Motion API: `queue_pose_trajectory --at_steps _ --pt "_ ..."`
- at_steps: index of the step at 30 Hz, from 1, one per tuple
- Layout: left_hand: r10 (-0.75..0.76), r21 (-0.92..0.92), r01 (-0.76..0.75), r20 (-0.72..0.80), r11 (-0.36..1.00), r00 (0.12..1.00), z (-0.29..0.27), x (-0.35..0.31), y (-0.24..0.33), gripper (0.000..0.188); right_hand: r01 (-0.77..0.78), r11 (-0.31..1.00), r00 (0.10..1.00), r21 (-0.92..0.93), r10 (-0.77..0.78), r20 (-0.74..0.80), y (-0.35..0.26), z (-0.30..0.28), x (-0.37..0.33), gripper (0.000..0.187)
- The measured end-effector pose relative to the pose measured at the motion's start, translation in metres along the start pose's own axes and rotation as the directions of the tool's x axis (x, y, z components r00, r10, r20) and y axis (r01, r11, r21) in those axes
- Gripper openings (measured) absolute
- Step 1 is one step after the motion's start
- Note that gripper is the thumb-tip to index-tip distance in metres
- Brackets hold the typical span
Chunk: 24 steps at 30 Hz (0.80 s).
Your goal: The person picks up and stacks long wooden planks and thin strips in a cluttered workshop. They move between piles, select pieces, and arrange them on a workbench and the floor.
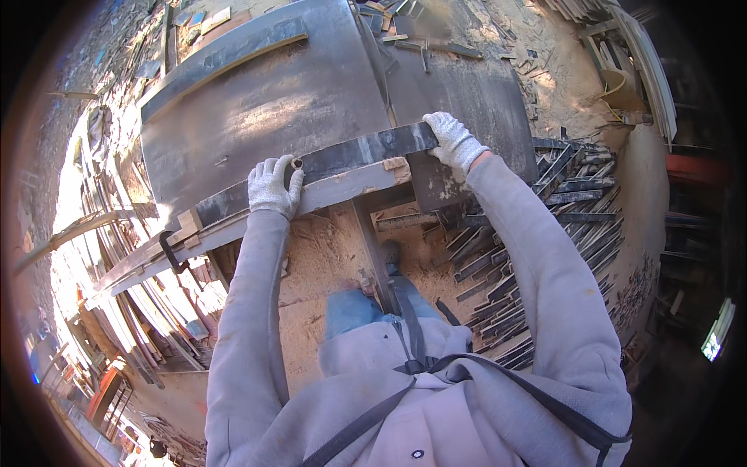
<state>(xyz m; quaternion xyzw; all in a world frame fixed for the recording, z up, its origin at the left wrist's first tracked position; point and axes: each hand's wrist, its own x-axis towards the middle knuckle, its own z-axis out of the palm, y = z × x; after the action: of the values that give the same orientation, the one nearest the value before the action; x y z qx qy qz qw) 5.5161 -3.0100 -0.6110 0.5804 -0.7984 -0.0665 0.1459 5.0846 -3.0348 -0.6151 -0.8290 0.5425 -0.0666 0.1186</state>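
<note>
A long dark wooden board [362,154] with worn grey patches lies across the near edge of a metal work table [264,117]. My left hand [275,185], in a whitish work glove, grips the board around its middle, with the thumb toward me. A small round brown spot shows beside its fingertips. My right hand [454,140], gloved alike, is closed around the board's right end. Along the board's near side runs a pale grey wooden rail [350,185]. A black clamp [171,253] is fixed to this rail at the left, beside a small wood block [189,222].
Another dark board [226,66] rests on the table's far left. Stacked dark strips [537,257] cover the floor at right. Lighter slats [140,319] lie at left. Offcuts [397,23] are scattered beyond the table. Sawdust covers the floor [303,272] below me.
</note>
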Motion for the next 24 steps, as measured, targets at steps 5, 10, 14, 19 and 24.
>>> queue_pose_trajectory --at_steps 5,10,14,19,24 --pt "0.005 0.016 -0.005 -0.035 1.0 0.999 0.004 0.0 0.001 0.036 -0.009 1.0 0.999 0.02 0.01 -0.053 -0.001 -0.001 0.0 0.064" --pt "0.014 0.023 -0.012 -0.068 1.0 0.998 0.005 -0.005 0.002 0.035 0.017 0.999 0.998 0.039 -0.015 -0.061 0.003 0.0 0.0 0.069" --pt "0.029 0.04 -0.025 -0.082 0.999 0.996 0.007 -0.01 -0.005 0.035 0.008 0.998 0.997 0.062 -0.003 -0.072 0.001 0.004 0.002 0.07" --pt "0.026 0.068 -0.02 -0.091 0.997 0.996 0.007 0.0 -0.006 0.035 0.034 0.999 0.998 0.033 -0.032 -0.063 0.002 -0.005 0.009 0.069" --pt "0.0 0.085 0.008 -0.093 0.996 0.996 0.016 0.01 -0.02 0.035 -0.263 0.943 0.965 0.202 0.26 0.042 -0.015 -0.007 -0.032 0.081"
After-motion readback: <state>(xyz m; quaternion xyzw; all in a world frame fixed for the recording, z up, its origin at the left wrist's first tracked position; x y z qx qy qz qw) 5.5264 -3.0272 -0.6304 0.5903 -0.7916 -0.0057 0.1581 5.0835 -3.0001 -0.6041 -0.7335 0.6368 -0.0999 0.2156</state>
